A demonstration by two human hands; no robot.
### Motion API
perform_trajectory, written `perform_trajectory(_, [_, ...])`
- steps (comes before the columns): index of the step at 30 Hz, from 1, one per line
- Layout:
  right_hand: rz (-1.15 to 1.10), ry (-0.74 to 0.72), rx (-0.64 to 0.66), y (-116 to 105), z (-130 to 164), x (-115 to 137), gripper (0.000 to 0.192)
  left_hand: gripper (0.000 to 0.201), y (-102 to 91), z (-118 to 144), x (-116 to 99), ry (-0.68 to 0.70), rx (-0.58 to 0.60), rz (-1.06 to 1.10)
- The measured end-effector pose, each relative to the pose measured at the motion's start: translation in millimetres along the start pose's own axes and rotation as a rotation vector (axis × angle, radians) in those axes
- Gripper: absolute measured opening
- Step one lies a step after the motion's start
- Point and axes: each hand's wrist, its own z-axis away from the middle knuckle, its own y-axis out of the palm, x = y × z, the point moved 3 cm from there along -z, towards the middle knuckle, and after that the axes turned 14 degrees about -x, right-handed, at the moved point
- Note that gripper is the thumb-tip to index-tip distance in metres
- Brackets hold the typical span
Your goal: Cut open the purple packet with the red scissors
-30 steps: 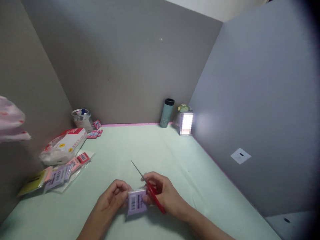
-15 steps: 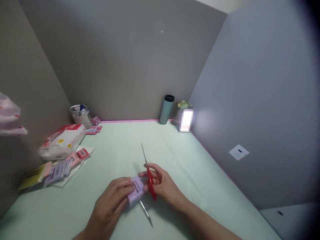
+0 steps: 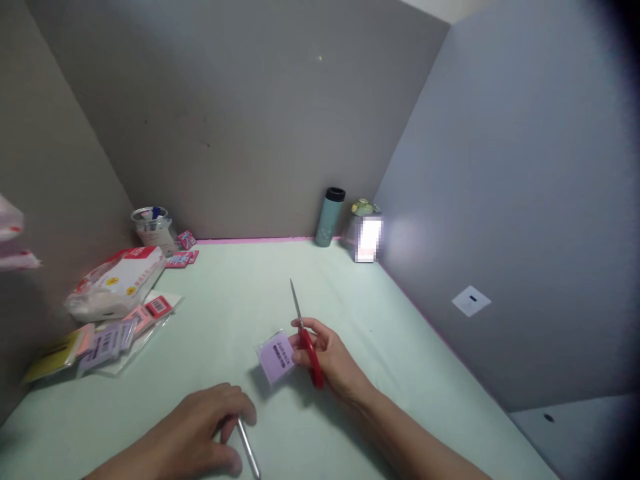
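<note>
Left hand (image 3: 213,427): parted over silver rod (image 3: 249,450); contact unclear
Right hand (image 3: 333,363): grasping scissors (image 3: 311,360), pinching purple packet (image 3: 277,358)
Scissors: blades toward far edge of worktop (image 3: 225,287), leaning left; loops partly hidden
Tub (image 3: 157,233): far-left corner; contents indistinct
Purple packet: above worktop's near half, right edge under thumb
Silver rod: aimed at near edge, far end covered

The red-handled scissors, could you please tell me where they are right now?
In the head view, the red-handled scissors are in the right hand, below the picture's centre, just right of the purple packet.
</note>
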Motion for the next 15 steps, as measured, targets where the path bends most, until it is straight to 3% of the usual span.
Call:
perform_trajectory(3, [-0.009,-0.005,0.016,1.3,1.2,0.6,0.060,0.004,2.4,-3.1,5.7,0.106,-0.100,-0.063])
perform_trajectory(6, [-0.028,-0.030,0.033,2.5,2.1,0.8,0.056,0.017,2.0,-7.7,10.8,0.105,-0.407,-0.120])
perform_trajectory(8, [-0.023,-0.051,0.047,3.3,3.1,1.1,0.055,0.031,1.0,-7.8,9.4,0.064,-0.532,-0.076])
perform_trajectory(12, [0.050,-0.093,0.069,5.7,5.8,1.4,0.055,0.037,-0.3,-2.8,-1.4,-0.114,-0.548,0.193])
perform_trajectory(15, [0.105,-0.118,0.082,8.7,8.0,-0.4,0.057,0.036,-0.3,-0.4,-12.6,-0.128,-0.506,0.298])
